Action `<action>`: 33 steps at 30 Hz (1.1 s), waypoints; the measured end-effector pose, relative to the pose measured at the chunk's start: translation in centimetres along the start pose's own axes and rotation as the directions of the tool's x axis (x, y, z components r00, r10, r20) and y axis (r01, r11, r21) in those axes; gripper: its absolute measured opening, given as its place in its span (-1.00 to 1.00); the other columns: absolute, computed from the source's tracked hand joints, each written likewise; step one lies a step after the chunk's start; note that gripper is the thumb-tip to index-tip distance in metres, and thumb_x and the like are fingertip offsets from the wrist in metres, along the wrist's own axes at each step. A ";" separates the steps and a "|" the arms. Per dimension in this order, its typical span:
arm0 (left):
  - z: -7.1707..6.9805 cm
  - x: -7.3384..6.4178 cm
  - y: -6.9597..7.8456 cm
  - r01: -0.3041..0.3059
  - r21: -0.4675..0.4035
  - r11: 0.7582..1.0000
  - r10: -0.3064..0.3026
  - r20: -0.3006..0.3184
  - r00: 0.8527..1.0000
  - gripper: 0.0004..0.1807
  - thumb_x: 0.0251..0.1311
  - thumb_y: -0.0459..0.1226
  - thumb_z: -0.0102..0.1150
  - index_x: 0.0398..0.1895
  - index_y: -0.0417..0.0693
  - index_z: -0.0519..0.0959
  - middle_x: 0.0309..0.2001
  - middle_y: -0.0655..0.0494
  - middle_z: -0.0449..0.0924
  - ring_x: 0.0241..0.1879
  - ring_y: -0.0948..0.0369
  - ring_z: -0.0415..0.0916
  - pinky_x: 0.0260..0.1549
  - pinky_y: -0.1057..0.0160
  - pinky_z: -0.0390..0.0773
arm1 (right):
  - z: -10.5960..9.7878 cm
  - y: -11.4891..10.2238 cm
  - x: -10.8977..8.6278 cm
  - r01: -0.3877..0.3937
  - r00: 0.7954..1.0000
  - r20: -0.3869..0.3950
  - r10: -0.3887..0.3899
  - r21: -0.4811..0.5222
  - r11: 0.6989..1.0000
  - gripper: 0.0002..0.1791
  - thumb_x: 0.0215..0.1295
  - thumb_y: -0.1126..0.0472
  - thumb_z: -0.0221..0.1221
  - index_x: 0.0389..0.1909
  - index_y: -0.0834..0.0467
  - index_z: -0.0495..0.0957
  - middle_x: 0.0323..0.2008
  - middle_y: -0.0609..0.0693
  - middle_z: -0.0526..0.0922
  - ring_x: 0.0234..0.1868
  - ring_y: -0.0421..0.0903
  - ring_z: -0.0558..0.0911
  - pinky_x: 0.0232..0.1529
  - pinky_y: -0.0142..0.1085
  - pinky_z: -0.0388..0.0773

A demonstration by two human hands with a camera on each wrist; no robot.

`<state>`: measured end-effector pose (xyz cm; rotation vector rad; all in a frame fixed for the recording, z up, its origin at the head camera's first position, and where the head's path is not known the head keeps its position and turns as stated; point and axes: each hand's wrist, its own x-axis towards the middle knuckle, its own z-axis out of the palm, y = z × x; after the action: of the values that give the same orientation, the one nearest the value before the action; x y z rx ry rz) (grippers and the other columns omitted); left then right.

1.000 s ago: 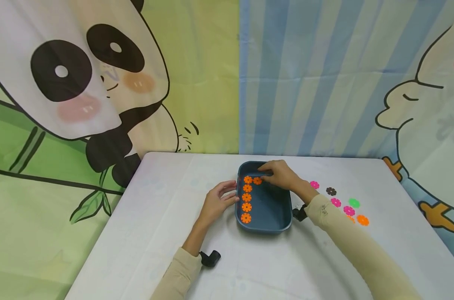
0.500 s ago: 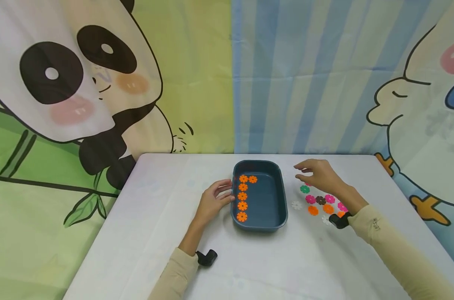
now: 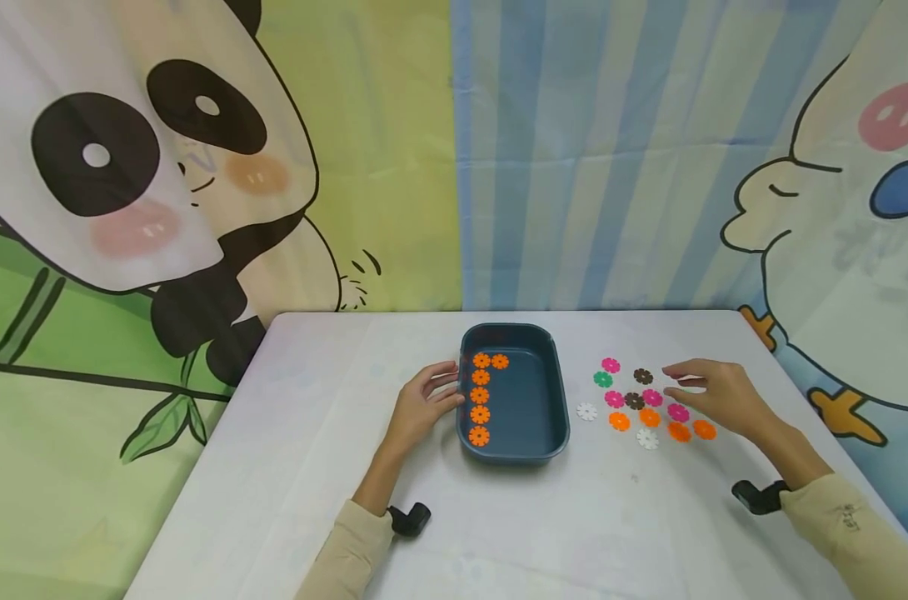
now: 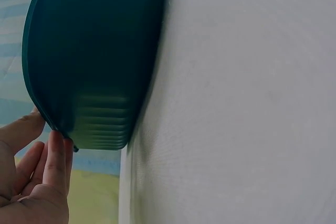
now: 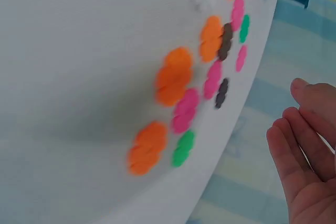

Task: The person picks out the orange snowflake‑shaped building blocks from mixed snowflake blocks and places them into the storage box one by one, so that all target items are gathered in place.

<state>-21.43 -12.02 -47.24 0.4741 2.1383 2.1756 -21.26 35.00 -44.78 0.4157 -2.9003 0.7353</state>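
A dark blue rectangular tray (image 3: 529, 408) stands on the white table. My left hand (image 3: 416, 408) rests at its left side, fingertips and thumb touching near the rim, as the left wrist view also shows. Inside the tray, orange notched snowflake discs (image 3: 480, 395) form a column along the left wall, with one more orange disc (image 3: 501, 362) beside the top one. My right hand (image 3: 724, 396) hovers over the right edge of a loose group of discs, its fingers loosely extended with nothing between them. A green disc (image 5: 183, 148) lies below that hand in the right wrist view.
Right of the tray lie loose discs: pink (image 3: 611, 365), green (image 3: 603, 380), brown (image 3: 643, 377), orange (image 3: 619, 422) and white (image 3: 647, 438). Another white disc (image 3: 586, 412) lies nearest the tray. A printed cloth backdrop (image 3: 386, 167) hangs behind the table.
My right hand has left the tray's upper part, where the second orange disc of the top row lies, and moved right over the loose discs. The left hand has stayed at the tray's side.
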 end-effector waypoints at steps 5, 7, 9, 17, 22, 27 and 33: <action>0.0 0.0 -0.1 0.003 0.000 1.000 -0.003 0.002 1.000 -0.35 0.13 -0.54 0.29 0.31 -0.46 0.29 0.28 -0.36 0.32 0.26 -0.21 0.34 0.14 0.18 0.53 | 0.3 2.3 -2.5 -0.098 0.995 0.032 0.097 0.037 0.994 -0.56 0.12 0.25 0.41 0.02 0.31 0.62 -0.03 0.30 0.64 -0.07 0.31 0.63 -0.30 -0.12 0.74; 0.0 0.0 -0.1 0.003 -0.002 1.000 -0.003 0.003 1.000 -0.34 0.12 -0.55 0.29 0.31 -0.46 0.29 0.29 -0.36 0.32 0.26 -0.21 0.33 0.15 0.17 0.53 | 0.7 3.2 -3.4 -0.127 0.991 0.035 0.125 0.045 0.991 -0.55 0.12 0.20 0.42 0.02 0.31 0.62 -0.01 0.31 0.63 -0.07 0.31 0.63 -0.29 -0.12 0.74; 0.0 0.0 -0.1 0.003 -0.004 1.000 -0.003 0.006 1.000 -0.34 0.12 -0.54 0.29 0.31 -0.47 0.28 0.29 -0.36 0.31 0.26 -0.21 0.33 0.16 0.14 0.52 | 1.2 3.9 -4.2 -0.144 0.989 0.033 0.143 0.041 0.989 -0.51 0.10 0.16 0.44 0.02 0.31 0.63 -0.02 0.30 0.63 -0.07 0.29 0.64 -0.29 -0.13 0.74; 0.0 -0.1 -0.1 -0.003 -0.004 1.000 0.003 0.009 1.000 -0.34 0.14 -0.53 0.29 0.31 -0.46 0.28 0.29 -0.36 0.31 0.26 -0.23 0.32 0.15 0.18 0.52 | 2.0 5.6 -5.9 -0.152 0.988 0.007 0.152 0.049 0.987 -0.50 0.03 0.13 0.47 -0.02 0.30 0.65 -0.08 0.22 0.68 -0.06 0.23 0.63 -0.28 -0.20 0.73; 0.0 -0.1 -0.2 -0.004 -0.014 1.000 0.004 0.001 1.000 -0.35 0.12 -0.55 0.28 0.30 -0.47 0.29 0.28 -0.37 0.32 0.26 -0.24 0.32 0.14 0.17 0.53 | 1.8 6.3 -6.1 -0.175 0.984 0.034 0.173 0.056 0.983 -0.52 0.06 0.11 0.46 -0.01 0.25 0.65 -0.07 0.19 0.68 -0.04 0.22 0.62 -0.32 -0.36 0.72; 0.0 0.0 -0.2 -0.009 -0.023 1.000 0.009 -0.001 1.000 -0.36 0.12 -0.56 0.28 0.30 -0.46 0.30 0.28 -0.36 0.33 0.26 -0.24 0.32 0.15 0.14 0.52 | 1.7 6.6 -5.9 -0.167 0.986 0.030 0.166 0.037 0.985 -0.52 0.04 0.10 0.47 -0.04 0.25 0.65 -0.11 0.17 0.69 -0.09 0.18 0.64 -0.32 -0.43 0.69; -0.1 0.1 -0.1 0.006 -0.012 1.000 -0.006 0.016 1.000 -0.35 0.14 -0.53 0.28 0.31 -0.45 0.28 0.29 -0.37 0.31 0.27 -0.21 0.32 0.16 0.17 0.51 | 1.6 6.3 -5.7 -0.154 0.988 0.009 0.154 0.009 0.988 -0.53 -0.02 0.19 0.49 -0.06 0.26 0.65 -0.17 0.16 0.68 -0.20 0.10 0.63 -0.36 -0.59 0.59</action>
<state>-21.54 -12.09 -47.30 0.4824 2.1149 2.1721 -17.75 40.85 -50.01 0.1973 -2.9636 0.7706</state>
